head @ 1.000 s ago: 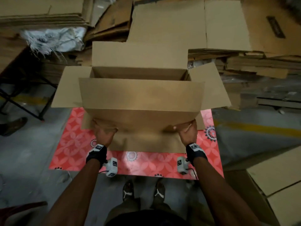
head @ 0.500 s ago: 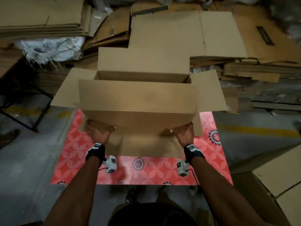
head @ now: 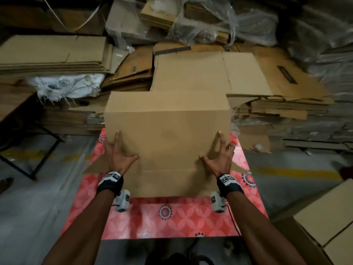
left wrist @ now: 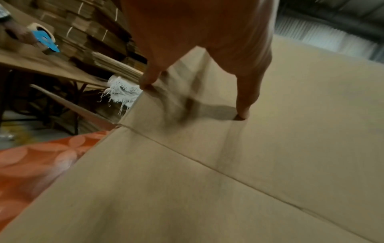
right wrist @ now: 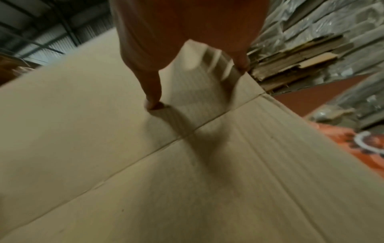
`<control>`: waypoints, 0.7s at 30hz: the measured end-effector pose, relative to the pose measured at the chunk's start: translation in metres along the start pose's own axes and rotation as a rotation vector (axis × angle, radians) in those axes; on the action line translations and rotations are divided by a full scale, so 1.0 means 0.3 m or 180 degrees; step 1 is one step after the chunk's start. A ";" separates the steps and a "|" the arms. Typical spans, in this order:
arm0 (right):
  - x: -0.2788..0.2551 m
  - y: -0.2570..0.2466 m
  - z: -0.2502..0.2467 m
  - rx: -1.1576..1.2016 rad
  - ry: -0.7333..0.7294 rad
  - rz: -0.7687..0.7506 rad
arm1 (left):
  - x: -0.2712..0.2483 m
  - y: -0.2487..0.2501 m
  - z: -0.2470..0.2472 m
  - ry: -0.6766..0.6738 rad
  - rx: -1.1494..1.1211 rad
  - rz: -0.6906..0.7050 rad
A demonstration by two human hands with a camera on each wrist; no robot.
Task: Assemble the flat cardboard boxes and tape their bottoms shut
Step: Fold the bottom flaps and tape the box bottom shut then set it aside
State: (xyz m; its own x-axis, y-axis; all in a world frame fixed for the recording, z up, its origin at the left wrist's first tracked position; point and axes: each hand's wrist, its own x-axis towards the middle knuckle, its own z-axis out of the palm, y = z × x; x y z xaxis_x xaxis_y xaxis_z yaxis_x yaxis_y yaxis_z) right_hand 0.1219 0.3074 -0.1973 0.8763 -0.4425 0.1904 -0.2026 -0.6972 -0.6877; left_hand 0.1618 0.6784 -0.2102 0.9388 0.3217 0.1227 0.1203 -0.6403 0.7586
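The scene was dimly lit, in a warm brownish cast, with the corners of the head view darkened. Straight edges were bowed toward the rim by the wide lens, and the plastic-wrapped stacks [head: 315, 60] at the right were smeared by motion blur. In both wrist views the hands were rendered as soft, unfocused shapes. Dark shadows were cast beneath the fingers [left wrist: 247, 105] onto the box [head: 168, 134]. Faint daylight was seen at corrugated walls behind.

A red floral-patterned mat [head: 172, 217] covers the grey concrete floor [head: 38, 207]. A frayed white woven sack [head: 66, 87] lies left; clear plastic-wrapped bundles [head: 219, 20] stand behind.
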 end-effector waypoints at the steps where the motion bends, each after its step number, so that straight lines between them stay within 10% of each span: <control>1: 0.016 -0.013 -0.017 -0.0099 0.0023 -0.0018 | 0.009 0.011 -0.006 -0.0038 0.0028 -0.0015; 21: 0.306 -0.069 -0.265 -0.0721 -0.1232 0.0554 | 0.254 0.319 -0.093 -0.1354 0.1339 -0.0016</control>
State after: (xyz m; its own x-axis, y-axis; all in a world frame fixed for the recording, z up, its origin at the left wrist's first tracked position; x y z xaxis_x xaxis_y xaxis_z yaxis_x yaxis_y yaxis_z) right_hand 0.1719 0.2362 -0.1098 0.9105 -0.3511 -0.2185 -0.4133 -0.7558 -0.5079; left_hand 0.2357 0.6611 -0.1102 0.9743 0.0734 -0.2131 0.1609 -0.8886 0.4295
